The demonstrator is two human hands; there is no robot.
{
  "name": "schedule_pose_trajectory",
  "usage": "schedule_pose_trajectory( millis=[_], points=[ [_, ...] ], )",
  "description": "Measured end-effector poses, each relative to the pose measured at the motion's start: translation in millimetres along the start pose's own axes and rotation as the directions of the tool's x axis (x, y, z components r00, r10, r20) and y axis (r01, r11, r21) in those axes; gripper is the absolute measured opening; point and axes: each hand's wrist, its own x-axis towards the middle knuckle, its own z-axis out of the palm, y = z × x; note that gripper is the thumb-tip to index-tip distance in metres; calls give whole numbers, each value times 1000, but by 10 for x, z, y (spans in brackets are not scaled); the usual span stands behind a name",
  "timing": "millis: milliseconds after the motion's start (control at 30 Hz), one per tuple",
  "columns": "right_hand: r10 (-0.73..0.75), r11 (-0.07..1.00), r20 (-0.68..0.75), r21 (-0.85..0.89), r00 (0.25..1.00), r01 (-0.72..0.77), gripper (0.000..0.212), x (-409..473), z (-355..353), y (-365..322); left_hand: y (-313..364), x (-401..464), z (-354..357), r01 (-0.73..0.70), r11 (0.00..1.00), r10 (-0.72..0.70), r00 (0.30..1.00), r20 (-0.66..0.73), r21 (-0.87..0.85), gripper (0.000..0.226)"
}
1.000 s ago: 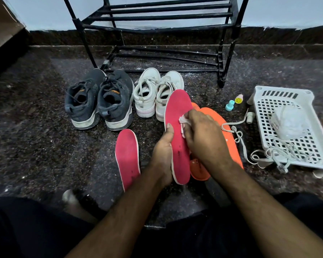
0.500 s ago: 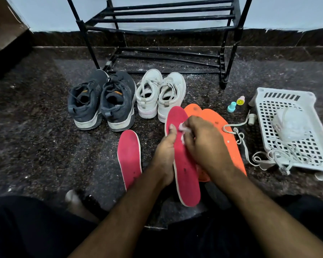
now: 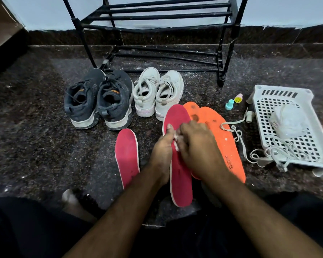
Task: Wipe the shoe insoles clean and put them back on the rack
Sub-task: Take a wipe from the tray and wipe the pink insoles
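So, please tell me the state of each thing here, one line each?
Held insole: lifted, gripped by left hand.
Wipe: pinched in right hand, on the held insole.
Second pink insole: flat on floor.
Orange insoles: on floor, overlapping.
Dark shoes: upright on floor.
White shoes: upright, laced.
Rack: shelves bare.
Basket: on floor, laces spilling out.

The orange insole [image 3: 224, 146] bears small dark print reading "CAMPUS".
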Motion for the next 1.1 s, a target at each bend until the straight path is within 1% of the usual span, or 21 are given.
schedule_pose_trajectory(
  millis=[100, 167, 200, 267, 300, 333, 367, 400, 467, 500, 567, 633, 667, 733, 767, 833, 900, 933, 1000, 1033, 1100],
  points=[
    [110, 994, -136, 7, 985, -110, 6, 250, -123, 237, -72, 17, 40, 46, 996, -50, 998, 50, 77, 66],
    [114, 992, -157, 76, 981, -103, 9, 292, -166, 242, -52, -27, 58, 73, 995, -80, 993, 89, 72, 74],
    [84, 992, -138, 106, 987, -70, 10, 246, -154, 176, -24, -60, 67, 85, 996, -88, 989, 119, 25, 76],
    [4, 995, -40, 99, 999, 0, 9, 62, -78, -6, 10, -45, 40, 84, 991, -70, 988, 136, -100, 74],
    [-38, 998, 4, 48, 999, 38, 6, -15, -50, -63, 17, -27, 31, 82, 988, -64, 988, 140, -129, 71],
    [-69, 998, 13, -15, 998, 69, 4, -26, -42, -58, 23, -28, 44, 81, 987, -58, 986, 159, -138, 72],
    [-63, 997, -15, -48, 998, 62, 3, 32, -60, 2, 3, -17, 32, 76, 991, -58, 986, 159, -110, 76],
    [-17, 998, -64, -55, 998, 14, 4, 118, -86, 90, -29, -8, 16, 87, 995, -78, 983, 164, -51, 80],
    [94, 995, -154, -21, 984, -99, 7, 303, -165, 259, -57, -30, 22, 137, 988, -151, 966, 212, 76, 89],
    [114, 993, -181, 0, 977, -116, 8, 350, -187, 295, -72, -24, 9, 133, 986, -149, 971, 189, 98, 91],
    [67, 997, -160, 60, 985, -58, 9, 298, -154, 198, -38, -47, 26, 107, 993, -115, 978, 174, 59, 85],
    [-23, 995, -67, 95, 998, 29, 14, 121, -69, 0, -4, -30, 27, 72, 995, -59, 984, 168, -73, 77],
    [-48, 995, -39, 85, 998, 51, 15, 63, -48, -33, -18, -6, 18, 57, 994, -40, 984, 176, -91, 79],
    [-22, 996, -54, 83, 998, 27, 15, 112, -88, 50, -50, 11, -1, 56, 998, -51, 977, 209, -21, 82],
    [21, 996, -84, 89, 996, -14, 14, 170, -126, 125, -76, 22, -19, 70, 997, -77, 977, 199, 37, 81],
    [102, 992, -160, 89, 982, -89, 13, 281, -210, 237, -113, 61, -61, 87, 992, -101, 982, 159, 90, 85],
    [112, 990, -169, 104, 979, -95, 14, 291, -207, 192, -102, 40, -26, 107, 994, -112, 976, 185, 34, 83],
    [79, 992, -135, 110, 988, -64, 15, 253, -166, 120, -73, -4, -1, 88, 995, -79, 976, 201, -37, 76],
    [-10, 994, -12, 105, 1000, 11, 16, 123, -51, -19, 1, -32, 29, 36, 979, 6, 979, 204, -200, 60],
    [-39, 995, 35, 96, 999, 36, 15, 67, -19, -40, 32, -23, 22, 34, 972, 17, 977, 213, -231, 57],
    [-36, 996, 39, 77, 999, 33, 15, 78, -35, 24, 42, -42, 16, 48, 967, 15, 969, 246, -250, 63]
  ],
)
